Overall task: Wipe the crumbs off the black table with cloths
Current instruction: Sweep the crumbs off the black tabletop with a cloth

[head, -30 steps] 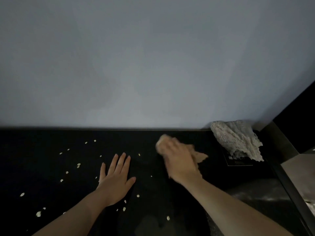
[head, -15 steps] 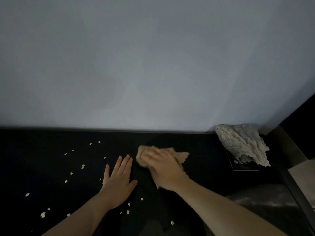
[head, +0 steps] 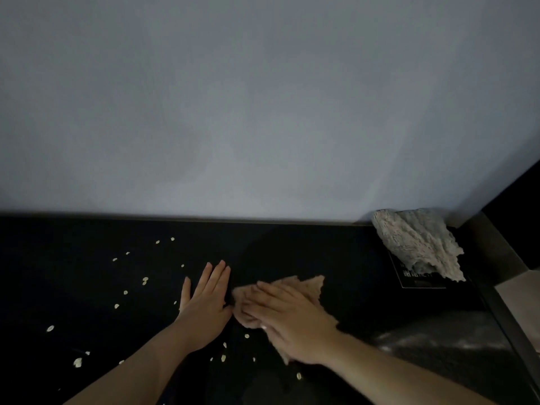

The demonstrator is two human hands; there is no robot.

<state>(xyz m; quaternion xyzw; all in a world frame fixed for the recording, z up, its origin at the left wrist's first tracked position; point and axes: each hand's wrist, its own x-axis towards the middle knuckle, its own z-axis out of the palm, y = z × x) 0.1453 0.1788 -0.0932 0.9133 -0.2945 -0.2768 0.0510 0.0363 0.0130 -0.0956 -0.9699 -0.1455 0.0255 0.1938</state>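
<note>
My right hand (head: 292, 320) presses flat on a tan cloth (head: 309, 287) on the black table (head: 73, 287), fingers pointing left. The cloth's left edge lies right beside my left hand (head: 206, 299), which rests palm down, fingers together, holding nothing. Pale crumbs (head: 144, 280) are scattered over the table to the left of my left hand, and a few more crumbs (head: 223, 358) lie in front of both hands near my wrists.
A second, greyish crumpled cloth (head: 418, 244) lies at the back right corner on a dark printed card (head: 420, 283). A pale wall (head: 263, 112) rises behind the table. The table's right edge (head: 502, 317) drops to a lighter surface.
My right hand has dragged the tan cloth leftward and toward me, from the back middle of the table to right beside my left hand. The left hand has stayed flat in place.
</note>
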